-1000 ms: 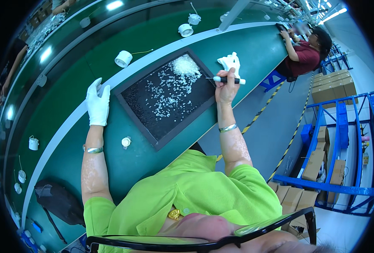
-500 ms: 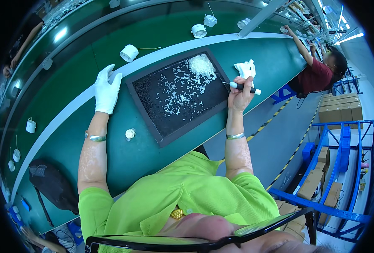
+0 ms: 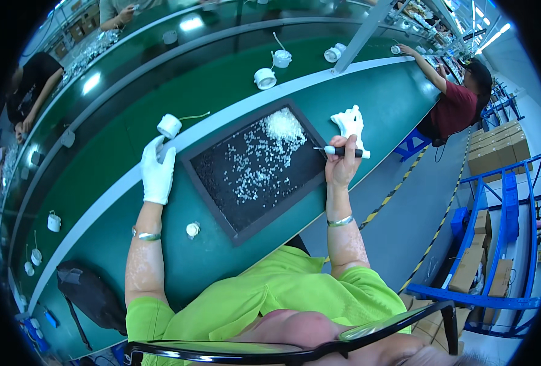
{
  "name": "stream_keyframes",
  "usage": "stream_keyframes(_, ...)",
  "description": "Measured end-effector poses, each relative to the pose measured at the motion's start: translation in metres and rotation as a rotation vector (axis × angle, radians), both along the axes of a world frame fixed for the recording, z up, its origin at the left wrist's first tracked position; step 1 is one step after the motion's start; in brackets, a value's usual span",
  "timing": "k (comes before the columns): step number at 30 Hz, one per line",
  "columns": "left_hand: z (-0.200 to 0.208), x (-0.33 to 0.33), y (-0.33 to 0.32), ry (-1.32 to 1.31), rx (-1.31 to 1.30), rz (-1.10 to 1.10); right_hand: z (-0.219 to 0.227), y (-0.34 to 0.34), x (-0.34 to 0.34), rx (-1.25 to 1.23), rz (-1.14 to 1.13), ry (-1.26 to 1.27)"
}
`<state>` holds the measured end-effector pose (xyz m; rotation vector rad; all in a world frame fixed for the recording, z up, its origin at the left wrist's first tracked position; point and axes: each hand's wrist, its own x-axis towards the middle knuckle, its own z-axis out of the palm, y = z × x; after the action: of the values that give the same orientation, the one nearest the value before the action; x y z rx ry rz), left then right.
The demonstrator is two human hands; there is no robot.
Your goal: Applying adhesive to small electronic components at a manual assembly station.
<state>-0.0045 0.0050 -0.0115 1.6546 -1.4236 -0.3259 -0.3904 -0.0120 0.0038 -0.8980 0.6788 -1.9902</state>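
My left hand [image 3: 157, 172], in a white glove, rests at the pale edge strip of the green bench, thumb and fingers apart and nothing in it. Just beyond its fingertips is a white cylindrical housing [image 3: 169, 125] with a wire. My bare right hand [image 3: 342, 166] grips a black-and-white pen-shaped tool [image 3: 347, 152], its thin tip pointing left over the right rim of a black tray [image 3: 224, 221]. Small clear pieces [image 3: 284, 125] lie heaped in the tray's far corner and scattered across its middle. Beyond my right hand lies an empty white glove [image 3: 348, 120].
A small white round part [image 3: 193, 229] sits left of the tray. More white housings [image 3: 265, 78] stand on the green belt beyond the strip. A black bag [image 3: 87, 293] lies at the near left. One co-worker [image 3: 456, 100] sits at the right, others across the belt. A metal post [image 3: 363, 38] rises at the far side.
The whole scene sits lower in the picture. The white housings on the belt have shifted left past the tray, one coming closer to my left fingertips. My right hand keeps its hold on the pen-shaped tool.
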Motion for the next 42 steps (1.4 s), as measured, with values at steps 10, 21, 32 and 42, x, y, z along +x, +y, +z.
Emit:
stream_keyframes(10,0.056,-0.042,0.003,-0.421,-0.578,-0.208,-0.001,0.000,-0.002,0.027,0.011,-0.009)
stream_keyframes(21,0.041,-0.216,-0.150,-0.138,-0.092,-0.463,0.002,0.006,0.001,0.078,0.024,-0.014)
stream_keyframes(32,0.033,-0.233,-0.264,-0.248,0.282,0.051,-0.001,0.000,-0.002,0.081,0.015,-0.065)
stream_keyframes(42,0.052,-0.188,-0.197,-0.249,-0.130,-0.333,-0.007,0.002,-0.004,0.076,0.028,-0.016)
